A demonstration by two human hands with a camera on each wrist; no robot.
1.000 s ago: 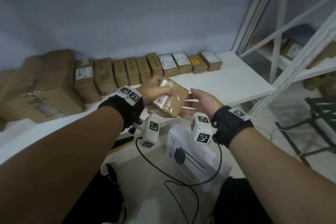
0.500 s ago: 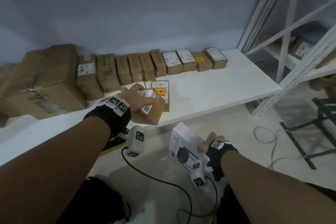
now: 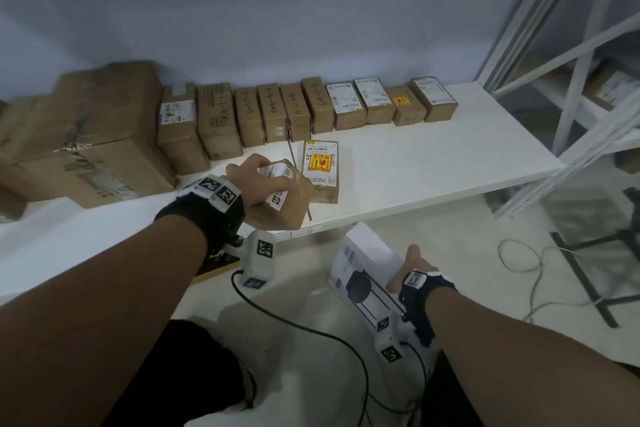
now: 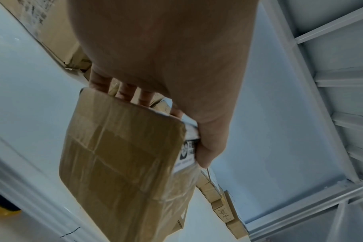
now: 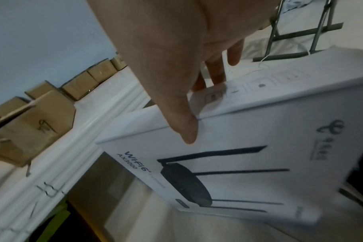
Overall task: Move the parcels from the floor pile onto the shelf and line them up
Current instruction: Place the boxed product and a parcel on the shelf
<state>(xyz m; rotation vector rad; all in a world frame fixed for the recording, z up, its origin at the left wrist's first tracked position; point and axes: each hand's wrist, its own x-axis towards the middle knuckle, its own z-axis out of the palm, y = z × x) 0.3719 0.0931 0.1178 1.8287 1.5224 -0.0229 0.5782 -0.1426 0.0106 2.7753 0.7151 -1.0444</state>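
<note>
- Far left on the shelf [image 3: 433,180]: big cartons [image 3: 83,135], then a row of small parcels [image 3: 298,107] along the wall.
- Our left hand [image 3: 258,180] grips a brown parcel [image 3: 280,204] at the shelf's front edge, fingers over the top, thumb on its label side.
- Just beside it lies a parcel with a yellow sticker [image 3: 320,168].
- Our right hand [image 3: 412,267], low over the floor, pinches a white router box [image 3: 367,274].

Both hands [image 3: 258,180] [image 3: 412,270] clasped, fingers [image 4: 124,91] curled
</note>
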